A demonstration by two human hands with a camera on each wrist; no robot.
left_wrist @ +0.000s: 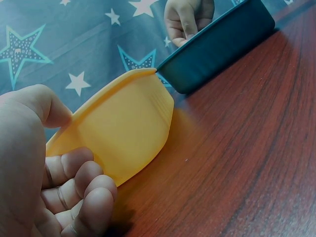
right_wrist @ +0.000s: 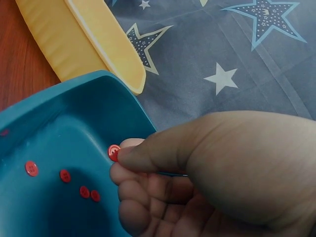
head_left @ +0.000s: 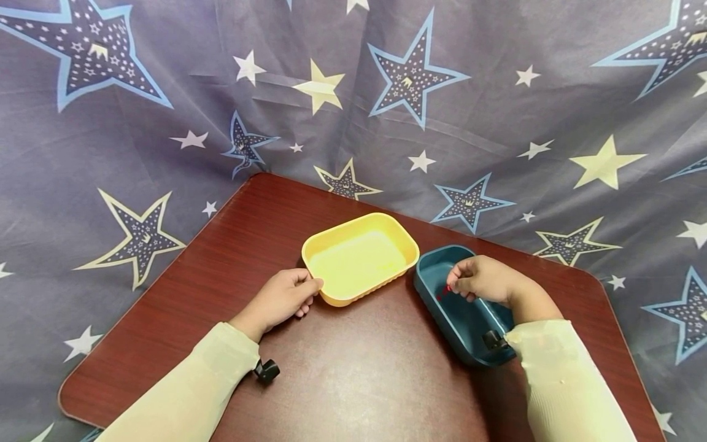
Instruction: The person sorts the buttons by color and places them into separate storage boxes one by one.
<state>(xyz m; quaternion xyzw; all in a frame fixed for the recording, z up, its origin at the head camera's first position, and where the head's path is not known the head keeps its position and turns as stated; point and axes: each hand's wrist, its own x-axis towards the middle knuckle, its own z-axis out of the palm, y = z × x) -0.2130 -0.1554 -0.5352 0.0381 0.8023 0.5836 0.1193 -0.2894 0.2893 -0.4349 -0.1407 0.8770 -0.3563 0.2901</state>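
A red button is pinched between the thumb and a fingertip of my right hand, over the dark teal tray. Several more red buttons lie on that tray's floor in the right wrist view. My left hand grips the near left rim of the yellow tray, thumb on the rim and fingers at its outer wall. Something small and yellow, too faint to tell, lies inside the yellow tray in the head view.
Both trays stand close together on a reddish-brown wooden table. A grey star-patterned cloth hangs behind the table's far edge. A small black wrist camera sits at the left cuff, another at the right cuff.
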